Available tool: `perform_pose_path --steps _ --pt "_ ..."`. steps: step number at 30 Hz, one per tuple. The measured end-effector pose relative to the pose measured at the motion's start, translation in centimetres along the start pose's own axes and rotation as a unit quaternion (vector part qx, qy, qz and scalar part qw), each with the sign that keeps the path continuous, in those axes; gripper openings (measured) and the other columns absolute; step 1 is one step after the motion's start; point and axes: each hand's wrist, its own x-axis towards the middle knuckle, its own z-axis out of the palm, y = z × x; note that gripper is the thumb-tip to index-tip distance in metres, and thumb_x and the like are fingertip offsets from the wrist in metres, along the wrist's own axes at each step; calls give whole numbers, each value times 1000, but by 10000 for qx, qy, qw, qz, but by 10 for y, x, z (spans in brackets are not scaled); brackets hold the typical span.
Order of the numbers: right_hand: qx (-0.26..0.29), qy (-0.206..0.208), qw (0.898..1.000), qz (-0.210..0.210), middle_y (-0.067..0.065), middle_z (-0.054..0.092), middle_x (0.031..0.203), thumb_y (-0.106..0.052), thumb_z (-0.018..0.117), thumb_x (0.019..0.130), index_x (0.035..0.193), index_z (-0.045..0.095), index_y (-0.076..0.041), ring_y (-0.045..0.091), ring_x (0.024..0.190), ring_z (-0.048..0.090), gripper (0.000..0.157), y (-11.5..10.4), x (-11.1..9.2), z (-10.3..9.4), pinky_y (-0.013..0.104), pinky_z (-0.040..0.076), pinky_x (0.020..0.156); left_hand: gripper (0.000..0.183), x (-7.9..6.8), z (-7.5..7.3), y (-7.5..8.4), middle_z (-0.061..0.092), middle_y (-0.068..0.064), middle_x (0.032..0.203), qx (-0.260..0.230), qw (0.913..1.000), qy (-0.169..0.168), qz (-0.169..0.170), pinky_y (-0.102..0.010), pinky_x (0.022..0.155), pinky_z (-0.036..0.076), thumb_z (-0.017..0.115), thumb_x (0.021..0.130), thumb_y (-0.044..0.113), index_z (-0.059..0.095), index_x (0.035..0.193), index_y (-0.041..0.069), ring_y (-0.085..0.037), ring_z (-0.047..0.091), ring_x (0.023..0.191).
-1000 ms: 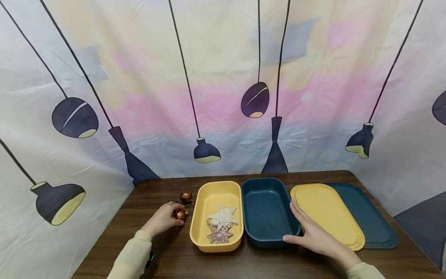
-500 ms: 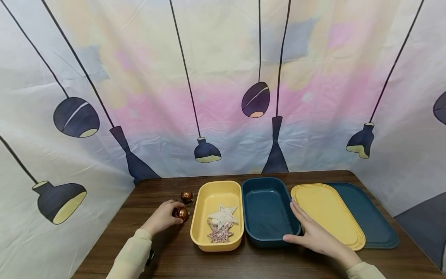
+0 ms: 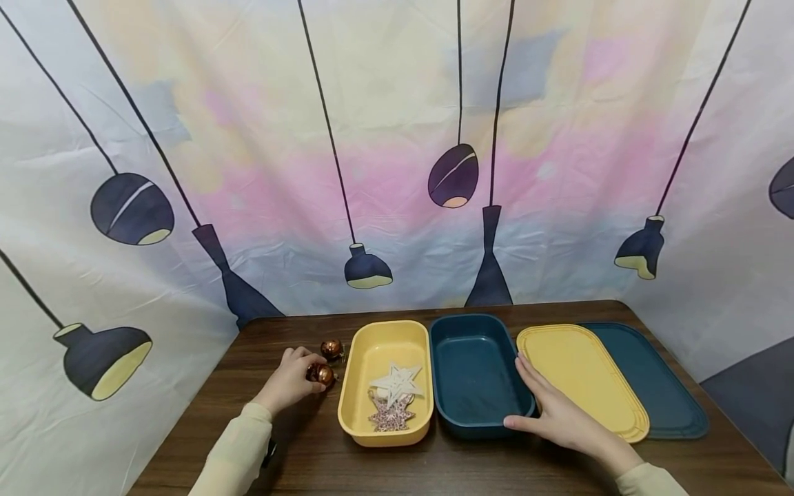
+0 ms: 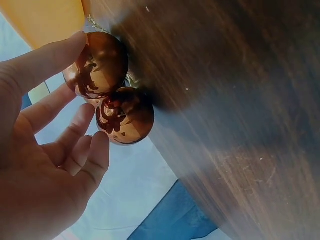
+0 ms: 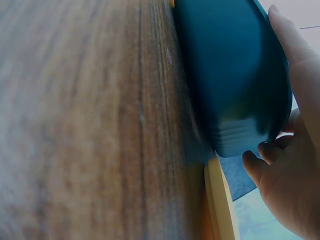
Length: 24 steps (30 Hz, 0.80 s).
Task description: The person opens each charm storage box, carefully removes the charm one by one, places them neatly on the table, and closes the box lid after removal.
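On the left of the table, my left hand (image 3: 291,379) pinches a shiny copper Christmas ball (image 4: 97,65) between thumb and fingers. Another copper ball (image 4: 127,116) sits right against it in the left wrist view, near the curled fingers. Just beyond, in the head view, a copper ball (image 3: 331,349) lies by the yellow box (image 3: 344,406). That box contains a white star (image 3: 397,384) and a glittery pink star (image 3: 392,416). My right hand (image 3: 555,415) rests against the right side of the dark blue box (image 3: 477,432), fingers extended along its edge and thumb at the near corner.
The two boxes stand side by side on the dark wooden table (image 3: 446,468). To their right, a yellow lid (image 3: 586,379) overlaps a dark blue lid (image 3: 666,393). A cloth printed with lamps (image 3: 403,172) hangs behind the table.
My left hand and the copper ball in it have shifted slightly toward the far side of the table. My right hand and both boxes keep their places.
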Motion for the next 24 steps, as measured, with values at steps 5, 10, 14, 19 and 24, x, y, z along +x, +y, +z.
perform_pose_path --steps 5,10,14,19,24 --pt "-32 13 10000 -11 17 5 168 -50 73 90 162 13 -3 43 150 14 105 0 0 0 66 30 109 46 2 -1 -1 57 -11 110 -55 9999 -74 -43 -52 86 47 86 79 14 70 121 3 -30 43 102" --pt "19 -1 10000 -6 18 4 168 -49 74 90 162 13 -3 45 150 14 105 -1 0 0 67 29 109 48 4 0 -3 56 -11 111 -88 9999 -86 -68 -51 86 47 86 79 13 69 122 3 -29 43 101" --pt "50 -35 10000 56 18 4 167 -49 74 90 162 12 -3 46 150 13 105 -2 1 -1 68 29 109 49 6 1 -3 56 -11 113 -146 9998 -72 -86 -51 88 46 86 79 13 69 124 2 -30 43 102" --pt "45 -39 10000 71 19 4 167 -48 74 90 161 12 -3 46 149 14 105 -4 1 -2 68 29 109 50 6 1 -2 56 -13 117 -172 9998 -37 25 -52 89 46 86 79 13 68 125 3 -31 43 106" --pt "74 -33 9999 70 18 4 167 -48 74 90 162 12 -3 45 150 13 105 -3 1 -2 67 29 110 51 5 -1 -2 55 -16 121 -166 9998 -39 54 -53 90 46 85 81 15 67 127 4 -33 44 108"
